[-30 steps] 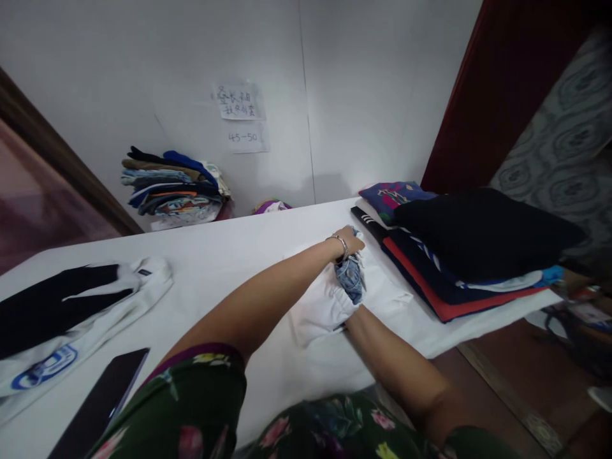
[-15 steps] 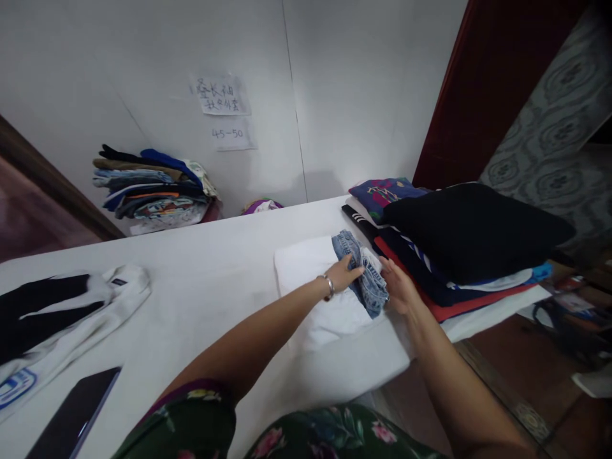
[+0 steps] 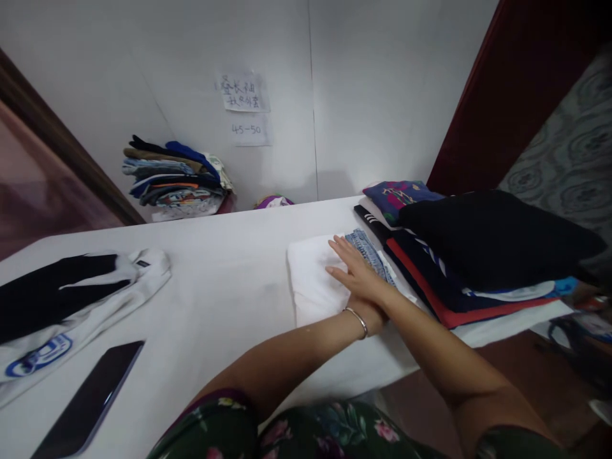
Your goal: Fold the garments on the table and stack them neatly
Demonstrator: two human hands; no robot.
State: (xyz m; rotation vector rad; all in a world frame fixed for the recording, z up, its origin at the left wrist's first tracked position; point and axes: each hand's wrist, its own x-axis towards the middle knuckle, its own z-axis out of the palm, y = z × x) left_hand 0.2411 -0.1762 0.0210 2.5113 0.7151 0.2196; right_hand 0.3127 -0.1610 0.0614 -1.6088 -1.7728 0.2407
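Observation:
A folded white garment (image 3: 313, 274) lies on the white tabletop, with a band of folded blue denim (image 3: 366, 245) along its right side. My right hand (image 3: 354, 268) rests over the denim and the white cloth, fingers stretched out and apart. Beneath the right wrist, my left hand (image 3: 373, 313) crosses over, a silver bracelet on its wrist. The left fingers are hidden behind the right hand and forearm, so their grip does not show.
Folded clothes topped by a black garment (image 3: 497, 239) are stacked at the right. On the left lie a black-and-white garment (image 3: 138, 287) and a dark phone (image 3: 90, 398). Another clothes pile (image 3: 176, 175) stands beyond the table's far edge, near paper notes (image 3: 246, 92) on the wall.
My right hand has moved left from the denim's right edge onto the cloth. My left hand has shifted right and lower, under the right wrist. The denim now lies flatter.

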